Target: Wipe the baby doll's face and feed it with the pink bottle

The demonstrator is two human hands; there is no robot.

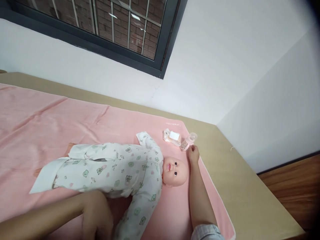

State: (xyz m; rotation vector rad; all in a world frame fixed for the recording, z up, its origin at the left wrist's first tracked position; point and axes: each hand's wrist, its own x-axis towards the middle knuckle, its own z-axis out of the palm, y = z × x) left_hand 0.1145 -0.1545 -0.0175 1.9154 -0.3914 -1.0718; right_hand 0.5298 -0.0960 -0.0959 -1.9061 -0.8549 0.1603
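Note:
A baby doll (177, 171) lies on its back on a pink blanket (85, 116), its head to the right, dressed in a white printed outfit (120, 166). My right hand (193, 154) is beyond the doll's head with its fingers closed against the base of a small clear bottle (186, 144) that lies tilted. My left hand (97, 211) is beside the doll's near side, by the sleeve, with its fingers bent downward and blurred; their tips are hard to make out.
A soft pack of wipes (172, 137) with a white lid lies left of the bottle. The blanket covers a wooden surface (225, 166) against a white wall (200, 66), below a dark-framed barred window (160, 63).

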